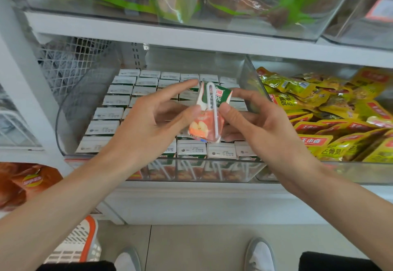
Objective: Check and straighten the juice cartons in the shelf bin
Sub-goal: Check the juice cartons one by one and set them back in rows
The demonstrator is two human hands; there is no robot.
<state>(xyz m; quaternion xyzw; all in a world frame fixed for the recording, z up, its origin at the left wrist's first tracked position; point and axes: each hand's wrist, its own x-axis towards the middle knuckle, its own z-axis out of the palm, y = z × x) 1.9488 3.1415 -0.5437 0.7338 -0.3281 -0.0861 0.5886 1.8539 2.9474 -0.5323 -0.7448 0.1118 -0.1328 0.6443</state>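
Head view: you hold one juice carton [209,109] above the clear shelf bin [85,100], straw [215,119] facing you; left hand [157,119] pinches its left edge; right hand [255,121] grips its right; other cartons [119,100] stand in rows below.

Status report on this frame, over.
Over the shelf bin, left hand and right hand pinch one juice carton. Rows of cartons upright below. Nothing blocking.

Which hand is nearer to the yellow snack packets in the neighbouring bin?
Right. The right hand grips the juice carton on its right side, just left of the yellow snack packets; the left hand pinches the carton's left side, farther from them.
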